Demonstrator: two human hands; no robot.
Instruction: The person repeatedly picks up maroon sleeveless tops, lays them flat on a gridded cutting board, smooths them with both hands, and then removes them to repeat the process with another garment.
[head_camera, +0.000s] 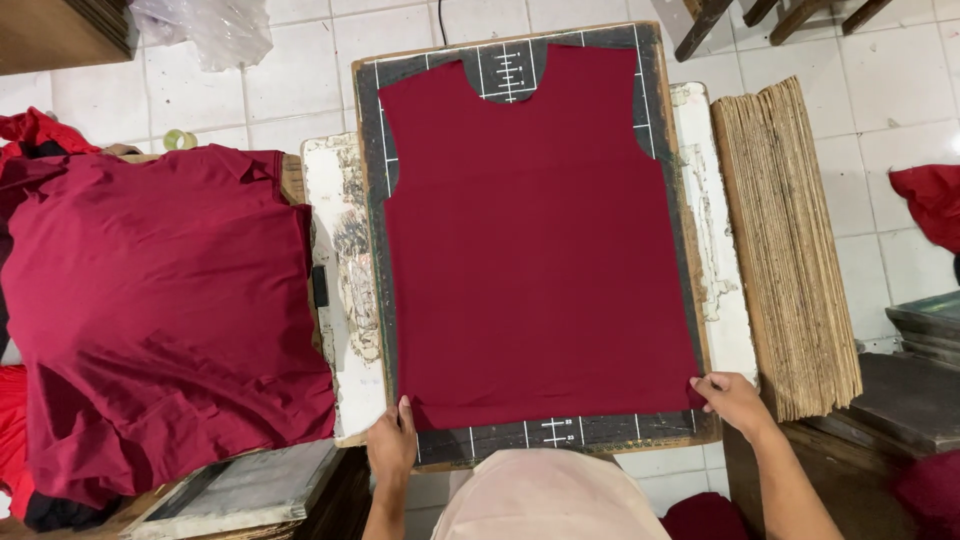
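The dark red shirt panel (535, 250) lies flat on the marked grey board (372, 250), neck cut-out away from you. Your left hand (392, 445) pinches its near left corner; your right hand (730, 398) grips the near right corner. A heap of red shirts (160, 310) sits left, stacked cardboard sheets (790, 250) right.

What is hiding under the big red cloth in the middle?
Under the red cloth lies a dark board with white ruler lines, showing around the edges. Its middle is covered. The left hand and right hand touch the cloth's bottom corners.
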